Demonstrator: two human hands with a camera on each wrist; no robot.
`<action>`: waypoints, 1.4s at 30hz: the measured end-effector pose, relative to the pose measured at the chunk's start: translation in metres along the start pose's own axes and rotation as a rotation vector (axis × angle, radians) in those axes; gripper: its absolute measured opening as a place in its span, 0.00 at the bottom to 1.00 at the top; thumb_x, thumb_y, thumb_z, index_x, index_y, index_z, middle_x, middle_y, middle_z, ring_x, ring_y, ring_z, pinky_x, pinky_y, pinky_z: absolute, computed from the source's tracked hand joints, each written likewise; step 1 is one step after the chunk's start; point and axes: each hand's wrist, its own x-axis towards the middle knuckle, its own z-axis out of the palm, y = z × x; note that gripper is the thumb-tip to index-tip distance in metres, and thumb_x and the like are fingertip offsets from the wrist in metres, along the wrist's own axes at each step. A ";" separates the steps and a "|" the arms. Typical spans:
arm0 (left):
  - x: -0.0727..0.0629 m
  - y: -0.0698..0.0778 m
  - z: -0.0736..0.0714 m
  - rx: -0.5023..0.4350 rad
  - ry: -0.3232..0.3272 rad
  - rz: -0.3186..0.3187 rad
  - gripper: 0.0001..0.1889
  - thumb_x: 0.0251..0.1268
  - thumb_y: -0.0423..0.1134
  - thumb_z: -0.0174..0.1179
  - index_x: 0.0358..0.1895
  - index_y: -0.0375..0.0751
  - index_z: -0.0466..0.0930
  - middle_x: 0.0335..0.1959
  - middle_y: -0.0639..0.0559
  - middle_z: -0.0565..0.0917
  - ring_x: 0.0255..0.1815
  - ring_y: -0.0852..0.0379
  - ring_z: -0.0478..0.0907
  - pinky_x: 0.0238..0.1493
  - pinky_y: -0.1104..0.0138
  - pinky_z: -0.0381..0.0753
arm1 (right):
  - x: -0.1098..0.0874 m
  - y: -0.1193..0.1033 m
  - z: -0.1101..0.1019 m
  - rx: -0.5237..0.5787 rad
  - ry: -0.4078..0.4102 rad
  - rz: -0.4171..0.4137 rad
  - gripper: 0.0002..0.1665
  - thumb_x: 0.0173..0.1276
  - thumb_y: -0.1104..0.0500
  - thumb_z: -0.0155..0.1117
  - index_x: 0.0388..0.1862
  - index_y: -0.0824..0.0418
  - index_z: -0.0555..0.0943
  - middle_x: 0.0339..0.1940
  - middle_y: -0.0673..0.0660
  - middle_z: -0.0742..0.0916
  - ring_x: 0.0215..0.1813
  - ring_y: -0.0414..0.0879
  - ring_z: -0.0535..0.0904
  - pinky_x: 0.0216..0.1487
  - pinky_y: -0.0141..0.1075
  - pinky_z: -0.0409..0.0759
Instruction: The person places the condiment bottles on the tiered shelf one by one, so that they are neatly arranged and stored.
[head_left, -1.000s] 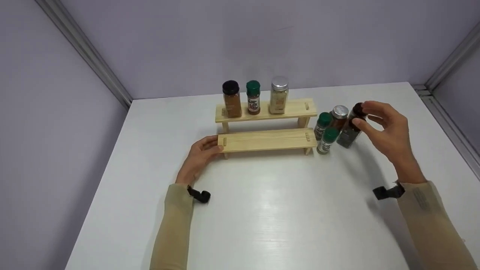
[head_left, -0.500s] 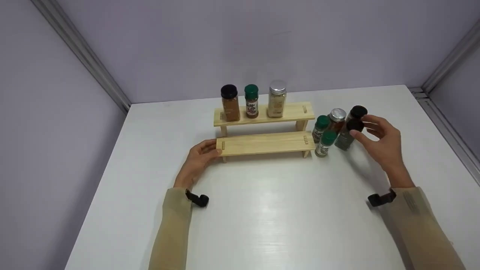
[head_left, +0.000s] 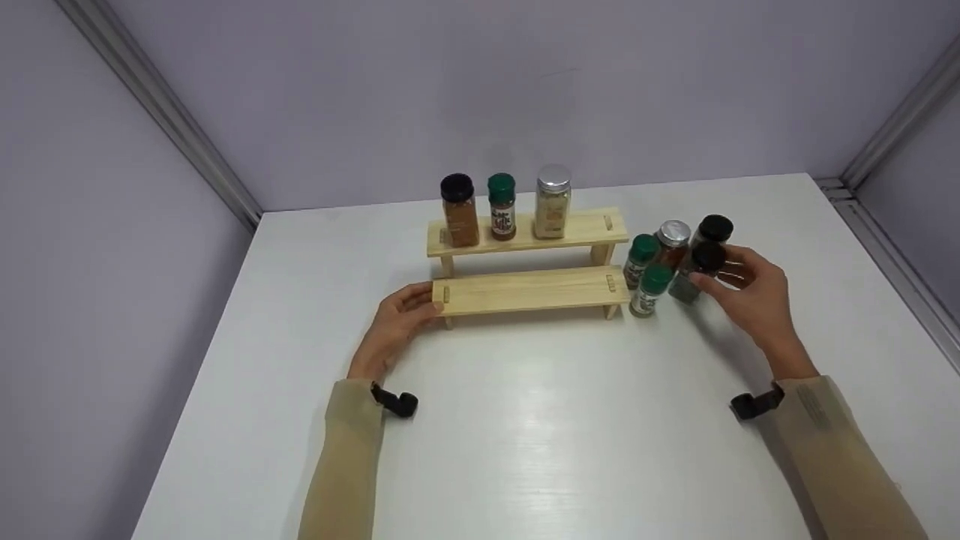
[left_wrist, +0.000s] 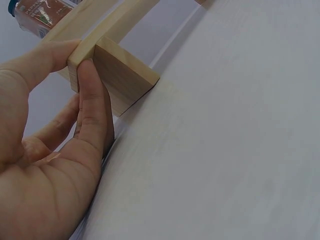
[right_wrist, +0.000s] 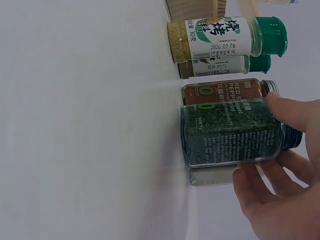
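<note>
At the left end of the lower shelf of a two-tier wooden spice rack [head_left: 529,292], my left hand [head_left: 391,326] pinches the board, thumb on top and fingers beneath, as the left wrist view shows. My right hand [head_left: 757,300] is around the upper part of a black-capped glass spice jar of dried green herbs [right_wrist: 232,132], thumb on one side and fingers on the other. That jar stands upright at the front of a group right of the rack. Behind it are another black-capped jar [head_left: 715,227] and a silver-capped jar of red flakes [head_left: 673,234].
Two small green-capped bottles, one in front [head_left: 649,291] and one behind [head_left: 641,261], stand close to the rack's right end. On the upper shelf are a black-capped jar [head_left: 460,217], a green-capped bottle [head_left: 502,214] and a silver-capped jar [head_left: 553,206]. Walls enclose the white table [head_left: 525,420].
My right hand has come down and left, its thumb and fingers closing around the herb jar near its cap. My left hand keeps its hold on the rack. The head view has shifted slightly.
</note>
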 end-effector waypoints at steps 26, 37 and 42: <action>0.002 -0.001 -0.001 -0.061 -0.033 -0.004 0.29 0.72 0.33 0.71 0.73 0.36 0.74 0.69 0.39 0.79 0.65 0.48 0.80 0.64 0.61 0.85 | 0.003 -0.028 -0.018 0.088 0.093 -0.026 0.29 0.70 0.60 0.78 0.68 0.63 0.84 0.51 0.36 0.89 0.54 0.29 0.84 0.55 0.20 0.82; -0.004 -0.001 -0.003 -0.067 -0.037 0.014 0.28 0.73 0.34 0.71 0.73 0.35 0.75 0.68 0.39 0.79 0.65 0.50 0.80 0.65 0.63 0.84 | 0.014 -0.079 -0.039 0.117 0.072 -0.153 0.26 0.69 0.66 0.77 0.66 0.63 0.85 0.52 0.39 0.89 0.55 0.35 0.86 0.57 0.21 0.82; -0.004 -0.004 -0.005 -0.082 -0.033 0.007 0.29 0.74 0.34 0.69 0.75 0.35 0.73 0.70 0.40 0.78 0.65 0.53 0.80 0.64 0.65 0.84 | 0.022 -0.093 -0.036 0.094 0.037 -0.175 0.26 0.71 0.66 0.75 0.68 0.63 0.84 0.53 0.39 0.88 0.56 0.33 0.84 0.58 0.20 0.80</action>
